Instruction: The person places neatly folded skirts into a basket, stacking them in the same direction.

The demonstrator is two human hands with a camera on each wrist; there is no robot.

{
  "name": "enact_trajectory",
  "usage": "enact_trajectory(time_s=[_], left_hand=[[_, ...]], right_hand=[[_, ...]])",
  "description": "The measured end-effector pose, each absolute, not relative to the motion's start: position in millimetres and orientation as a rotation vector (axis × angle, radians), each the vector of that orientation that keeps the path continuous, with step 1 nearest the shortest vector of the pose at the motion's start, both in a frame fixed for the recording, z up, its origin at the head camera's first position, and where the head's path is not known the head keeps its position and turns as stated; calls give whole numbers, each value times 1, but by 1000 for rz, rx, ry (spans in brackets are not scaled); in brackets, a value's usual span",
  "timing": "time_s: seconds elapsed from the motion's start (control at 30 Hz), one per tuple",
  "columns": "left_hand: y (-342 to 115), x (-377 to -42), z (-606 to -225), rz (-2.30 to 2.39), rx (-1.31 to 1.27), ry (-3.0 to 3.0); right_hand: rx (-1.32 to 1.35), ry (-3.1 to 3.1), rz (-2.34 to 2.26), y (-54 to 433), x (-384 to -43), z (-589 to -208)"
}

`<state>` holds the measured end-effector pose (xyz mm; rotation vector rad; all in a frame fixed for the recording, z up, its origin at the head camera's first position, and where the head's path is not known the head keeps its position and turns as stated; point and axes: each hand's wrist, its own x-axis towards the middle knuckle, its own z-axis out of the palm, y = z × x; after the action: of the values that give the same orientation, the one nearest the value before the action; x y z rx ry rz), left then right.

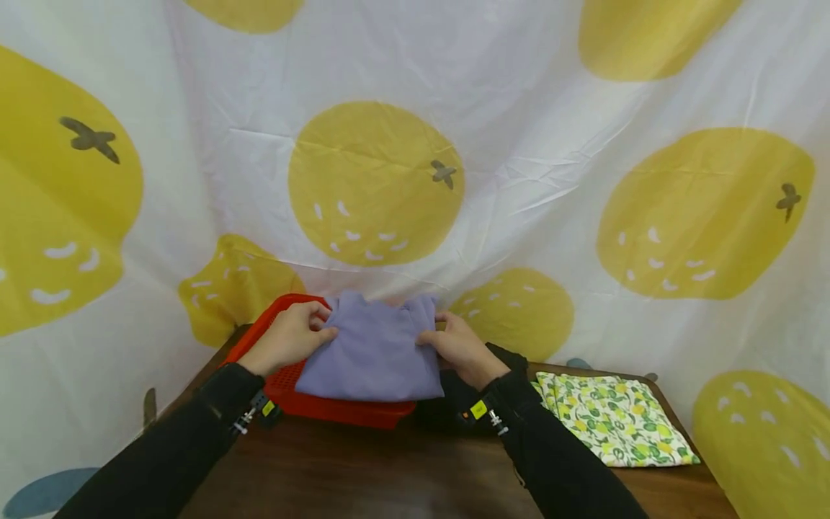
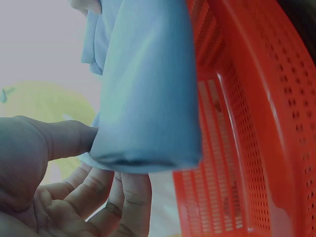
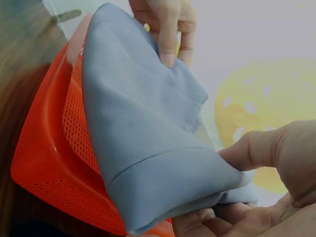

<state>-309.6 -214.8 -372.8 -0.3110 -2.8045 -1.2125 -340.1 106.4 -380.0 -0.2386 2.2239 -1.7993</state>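
A folded lavender cloth garment is held up between both hands, over the red plastic basket. My left hand pinches its left edge, thumb in front and fingers behind. On the other side my right hand pinches the right edge in the same way. In the left wrist view the cloth looks bluish and hangs in a thick fold beside the basket's perforated wall. A seam crosses the cloth in the right wrist view. Most of the basket's inside is hidden by the cloth.
A folded lemon-print cloth lies at the right of the brown wooden table. Something black sits beside the basket, partly behind my right forearm. A white curtain with yellow fruit prints hangs behind the table.
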Motion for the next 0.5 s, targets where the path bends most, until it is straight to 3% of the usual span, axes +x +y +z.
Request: enact_trajectory(time_s=[0.5], left_hand=[[-245, -341, -392, -1038, -118, -2844]], right_hand=[[-380, 2156, -1714, 58, -361, -395]])
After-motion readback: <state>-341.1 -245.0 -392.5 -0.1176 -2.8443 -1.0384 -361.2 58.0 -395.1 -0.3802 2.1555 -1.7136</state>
